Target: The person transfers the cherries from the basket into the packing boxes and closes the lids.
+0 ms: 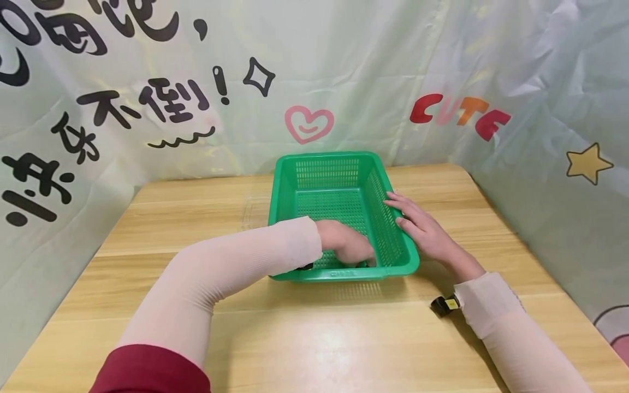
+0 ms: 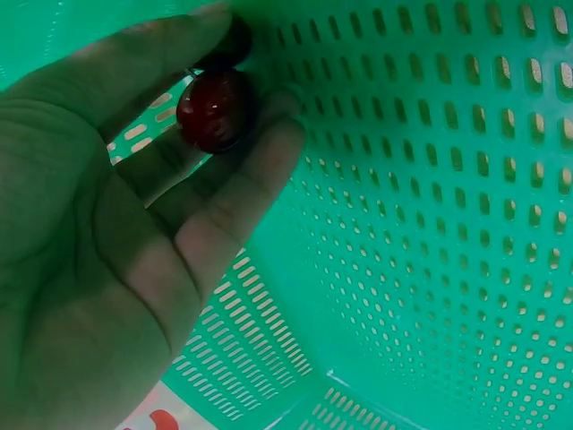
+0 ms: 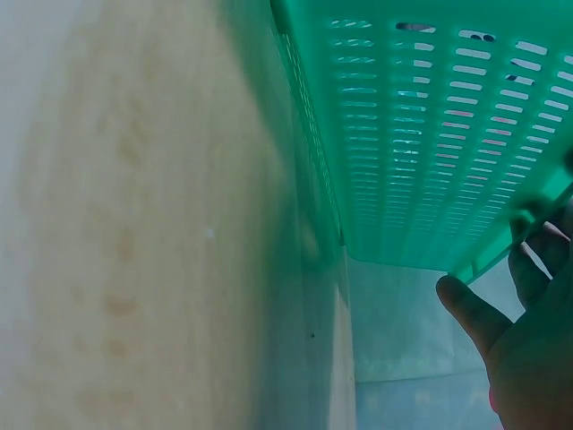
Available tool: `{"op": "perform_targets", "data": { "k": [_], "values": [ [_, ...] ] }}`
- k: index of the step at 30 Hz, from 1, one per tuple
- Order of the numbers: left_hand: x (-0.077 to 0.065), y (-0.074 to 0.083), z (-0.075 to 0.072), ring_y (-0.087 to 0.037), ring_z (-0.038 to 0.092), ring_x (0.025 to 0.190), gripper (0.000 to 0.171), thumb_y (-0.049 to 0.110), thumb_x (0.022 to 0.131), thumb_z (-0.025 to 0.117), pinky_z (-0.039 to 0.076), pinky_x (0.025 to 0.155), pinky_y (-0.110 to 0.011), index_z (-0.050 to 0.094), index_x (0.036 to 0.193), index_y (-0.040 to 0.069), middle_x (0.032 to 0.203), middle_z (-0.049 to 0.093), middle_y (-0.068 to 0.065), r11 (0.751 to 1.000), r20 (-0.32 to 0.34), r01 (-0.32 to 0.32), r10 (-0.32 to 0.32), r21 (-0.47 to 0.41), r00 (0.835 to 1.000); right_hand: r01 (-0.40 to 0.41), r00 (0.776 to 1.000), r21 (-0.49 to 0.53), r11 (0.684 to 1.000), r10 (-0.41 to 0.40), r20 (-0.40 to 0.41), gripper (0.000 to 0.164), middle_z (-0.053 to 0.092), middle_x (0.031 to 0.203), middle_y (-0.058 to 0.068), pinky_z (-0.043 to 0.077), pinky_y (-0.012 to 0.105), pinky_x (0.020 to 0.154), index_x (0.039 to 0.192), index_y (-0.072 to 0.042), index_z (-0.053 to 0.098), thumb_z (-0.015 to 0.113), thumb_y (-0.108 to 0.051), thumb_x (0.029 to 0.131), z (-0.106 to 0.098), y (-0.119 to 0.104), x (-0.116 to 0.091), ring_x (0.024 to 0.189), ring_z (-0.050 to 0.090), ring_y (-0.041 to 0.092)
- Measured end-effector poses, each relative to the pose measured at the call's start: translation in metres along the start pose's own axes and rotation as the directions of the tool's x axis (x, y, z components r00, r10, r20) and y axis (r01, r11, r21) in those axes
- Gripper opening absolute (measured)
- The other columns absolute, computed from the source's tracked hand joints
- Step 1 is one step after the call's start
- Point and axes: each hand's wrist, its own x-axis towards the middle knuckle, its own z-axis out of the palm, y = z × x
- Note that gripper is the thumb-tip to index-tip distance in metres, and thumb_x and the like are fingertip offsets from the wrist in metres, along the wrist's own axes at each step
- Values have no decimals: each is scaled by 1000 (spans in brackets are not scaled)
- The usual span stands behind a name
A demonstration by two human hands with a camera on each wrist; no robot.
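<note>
A green plastic basket (image 1: 344, 273) with slotted walls stands on the wooden table. My left hand (image 1: 349, 245) reaches down inside it, at the near right corner. In the left wrist view, the thumb and fingers of that hand curl round a glossy dark red cherry (image 2: 215, 112); a second dark round one (image 2: 235, 43) shows partly behind the thumb tip. My right hand (image 1: 425, 229) holds the basket's right rim, its fingers over the edge and its thumb (image 3: 470, 309) on the outer side.
To the left of the basket lies a clear plastic container (image 1: 255, 212), partly hidden by it. A printed cloth (image 1: 363, 82) hangs behind and beside the wooden table (image 1: 304, 338). A small black camera (image 1: 444, 305) is strapped at the right wrist.
</note>
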Motion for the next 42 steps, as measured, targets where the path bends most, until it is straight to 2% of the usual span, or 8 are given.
{"op": "perform_targets", "data": {
  "k": [5, 11, 16, 19, 24, 27, 35, 42],
  "values": [
    [-1, 2, 0, -11, 57, 102, 43, -8, 93, 50, 46, 90, -24, 64, 126, 17, 114, 63, 3, 999, 1, 17, -17, 39, 1000, 0, 1000, -5, 1000, 0, 4, 43, 30, 157, 12, 20, 64, 109, 144, -5, 45, 46, -5, 102, 2, 0, -3, 145, 21, 34],
    [-9, 1, -5, -12, 56, 99, 22, 12, 93, 68, 46, 84, -26, 69, 114, 20, 109, 63, 7, 996, -57, 68, -65, 54, 996, -20, 1000, -9, 1000, 20, 7, 42, 29, 157, 10, 20, 62, 110, 145, -6, 45, 45, -6, 102, 3, 0, -4, 145, 21, 32],
    [-19, 0, -10, -13, 53, 106, 30, 25, 90, 73, 45, 89, -28, 66, 118, 19, 111, 62, 7, 991, -106, 127, -123, 33, 987, -26, 1000, 1, 1000, 26, 8, 42, 29, 157, 10, 21, 63, 109, 145, -6, 45, 44, -7, 103, 2, 0, -3, 146, 20, 32],
    [-25, -1, -13, -12, 52, 102, 29, 23, 91, 72, 44, 87, -27, 64, 118, 16, 109, 61, 6, 991, -130, 133, -129, 18, 983, -17, 1000, 9, 1000, 17, 12, 42, 28, 157, 12, 21, 65, 107, 145, -5, 44, 44, -6, 103, 2, 0, -4, 145, 20, 34],
    [-37, -4, -17, -11, 48, 82, 11, 15, 91, 71, 42, 75, -24, 62, 96, 13, 88, 57, 4, 993, -162, 117, -117, -9, 980, -18, 1000, 12, 1000, 18, 9, 42, 28, 157, 12, 21, 65, 108, 145, -4, 44, 44, -6, 103, 2, 0, -4, 145, 20, 35],
    [-43, -7, -18, -10, 49, 76, 13, 13, 91, 71, 42, 71, -23, 58, 87, 15, 83, 56, 4, 992, -183, 118, -123, -42, 975, -21, 1000, 5, 1000, 21, 6, 43, 28, 157, 12, 21, 65, 107, 145, -5, 44, 44, -6, 103, 2, -1, -4, 145, 20, 34],
    [-67, -13, -23, -12, 50, 73, 21, 18, 92, 71, 43, 71, -24, 53, 81, 16, 80, 53, 3, 978, -273, 191, -207, -86, 939, -25, 1000, 3, 1000, 25, -4, 42, 29, 157, 11, 22, 66, 106, 144, -7, 46, 44, -8, 103, 2, -1, -3, 145, 21, 35],
    [-95, -20, -25, -14, 51, 83, 12, 15, 90, 72, 45, 76, -26, 61, 87, 14, 85, 56, 2, 969, -395, 232, -246, -82, 885, -51, 999, -8, 999, 51, -3, 42, 28, 158, 8, 22, 64, 108, 145, -9, 45, 44, -10, 103, 1, -2, -2, 145, 20, 31]
  ]
}}
